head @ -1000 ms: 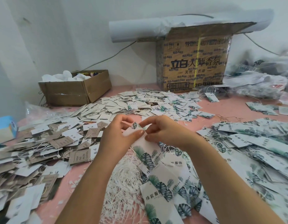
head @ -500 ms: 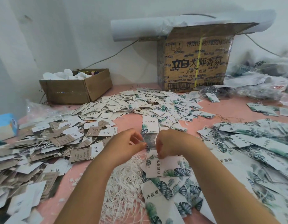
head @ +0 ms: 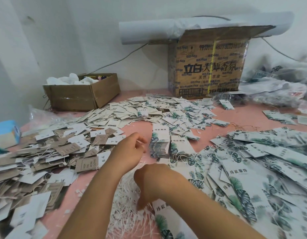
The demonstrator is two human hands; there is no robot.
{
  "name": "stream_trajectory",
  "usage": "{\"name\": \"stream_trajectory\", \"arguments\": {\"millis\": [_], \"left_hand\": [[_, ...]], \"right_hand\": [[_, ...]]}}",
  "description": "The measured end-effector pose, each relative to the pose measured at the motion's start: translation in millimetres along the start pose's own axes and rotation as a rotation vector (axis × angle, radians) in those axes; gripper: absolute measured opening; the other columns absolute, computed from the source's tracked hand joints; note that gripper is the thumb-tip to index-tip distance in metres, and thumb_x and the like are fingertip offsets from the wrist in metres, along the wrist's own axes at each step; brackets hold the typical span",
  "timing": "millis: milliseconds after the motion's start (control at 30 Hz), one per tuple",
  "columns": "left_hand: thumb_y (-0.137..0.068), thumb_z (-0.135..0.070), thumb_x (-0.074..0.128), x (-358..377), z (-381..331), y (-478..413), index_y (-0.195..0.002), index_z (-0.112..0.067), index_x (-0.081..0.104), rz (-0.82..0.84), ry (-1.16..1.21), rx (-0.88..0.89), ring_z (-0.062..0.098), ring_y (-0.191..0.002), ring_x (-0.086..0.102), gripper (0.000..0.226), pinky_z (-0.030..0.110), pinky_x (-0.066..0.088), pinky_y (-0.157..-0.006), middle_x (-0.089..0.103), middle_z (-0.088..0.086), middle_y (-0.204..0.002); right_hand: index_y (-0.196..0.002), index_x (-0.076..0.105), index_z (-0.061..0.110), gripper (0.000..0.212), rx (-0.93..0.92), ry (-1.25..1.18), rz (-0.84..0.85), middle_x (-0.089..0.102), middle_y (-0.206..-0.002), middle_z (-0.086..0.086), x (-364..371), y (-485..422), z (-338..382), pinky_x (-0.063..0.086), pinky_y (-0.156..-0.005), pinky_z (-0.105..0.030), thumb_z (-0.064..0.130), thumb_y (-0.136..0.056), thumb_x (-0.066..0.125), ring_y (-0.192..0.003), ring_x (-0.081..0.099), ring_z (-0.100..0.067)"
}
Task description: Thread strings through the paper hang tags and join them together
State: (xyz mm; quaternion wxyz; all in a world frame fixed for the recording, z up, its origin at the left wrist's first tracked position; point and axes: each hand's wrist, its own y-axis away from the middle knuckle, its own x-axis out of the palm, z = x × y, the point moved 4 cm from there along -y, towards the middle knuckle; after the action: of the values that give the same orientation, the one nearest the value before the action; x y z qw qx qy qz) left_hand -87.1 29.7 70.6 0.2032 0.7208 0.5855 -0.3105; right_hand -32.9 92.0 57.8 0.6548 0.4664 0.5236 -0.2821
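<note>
Strings (head: 126,221) lower centre on desk (head: 244,116): light, limp, tangly; we'd pinch one end. Tags (head: 160,140) centre: thin, stiff. Left hand (head: 128,152) grip loose, empty; right hand (head: 149,184) grip buried in strings, unclear.

You have a matt pink tabletop (head: 244,116) in front of you. The white hang tags with green leaf print (head: 239,185) are smooth paper card with a faint sheen. The brown rectangular tags (head: 87,163) on your left are matt kraft card. The heap of white strings (head: 128,219) looks soft and fibrous. The small open brown box (head: 71,97) is plain corrugated cardboard with a glossy strip of clear tape (head: 77,99) across its front. The tall printed carton (head: 208,69) is cardboard too, and the white roll (head: 132,33) on top looks like matt paper. The clear bags (head: 278,90) on your right are crinkled, shiny plastic.
</note>
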Motion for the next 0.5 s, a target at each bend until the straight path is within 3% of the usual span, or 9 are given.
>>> {"name": "stream_trajectory", "arguments": {"millis": [133,300,400,433,500], "left_hand": [[-0.095,-0.013,0.043,0,-2,1,-0.101,-0.026,0.056,0.005,0.006,0.006,0.018,-0.087,0.062,0.018,0.032,0.045,-0.076,0.066,-0.006,-0.091],[-0.096,-0.014,0.043,-3,-6,3,-0.099,-0.025,0.056,-0.021,0.049,0.031,0.019,-0.087,0.062,0.018,0.035,0.047,-0.080,0.067,-0.005,-0.090],[-0.098,-0.017,0.043,-5,-10,5,-0.100,-0.022,0.058,-0.029,0.092,0.056,0.017,-0.082,0.063,0.016,0.033,0.048,-0.077,0.067,-0.005,-0.088],[-0.098,-0.018,0.042,-5,-11,6,-0.100,-0.021,0.059,-0.029,0.104,0.063,0.016,-0.079,0.064,0.017,0.030,0.047,-0.072,0.067,-0.006,-0.087],[-0.099,-0.020,0.041,-5,-13,7,-0.099,-0.019,0.060,-0.018,0.128,0.063,0.014,-0.074,0.064,0.019,0.027,0.045,-0.066,0.067,-0.006,-0.085]], "right_hand": [[-0.070,0.041,0.009,0.032,-0.020,-0.024,-0.058,0.043,-0.069,0.000,-2,-1,-3,0.034,-0.054,-0.028,0.022,-0.084,0.066,-0.063,0.044,-0.019],[-0.058,0.037,0.011,0.034,-0.036,-0.079,-0.106,0.041,-0.060,-0.004,-9,-1,-15,0.034,-0.053,-0.024,0.012,-0.087,0.055,-0.058,0.042,-0.021],[-0.077,0.058,0.000,0.016,-0.018,-0.188,-0.129,0.055,-0.071,-0.009,-16,0,-28,0.040,-0.058,-0.026,0.008,-0.089,0.048,-0.065,0.048,-0.022],[-0.085,0.061,-0.001,0.017,-0.009,-0.231,-0.148,0.059,-0.078,-0.011,-19,1,-33,0.041,-0.061,-0.027,0.008,-0.089,0.047,-0.068,0.049,-0.023],[-0.083,0.058,0.004,0.014,0.007,-0.289,-0.212,0.057,-0.076,-0.009,-25,4,-42,0.042,-0.063,-0.026,0.008,-0.089,0.046,-0.067,0.049,-0.022]]}}
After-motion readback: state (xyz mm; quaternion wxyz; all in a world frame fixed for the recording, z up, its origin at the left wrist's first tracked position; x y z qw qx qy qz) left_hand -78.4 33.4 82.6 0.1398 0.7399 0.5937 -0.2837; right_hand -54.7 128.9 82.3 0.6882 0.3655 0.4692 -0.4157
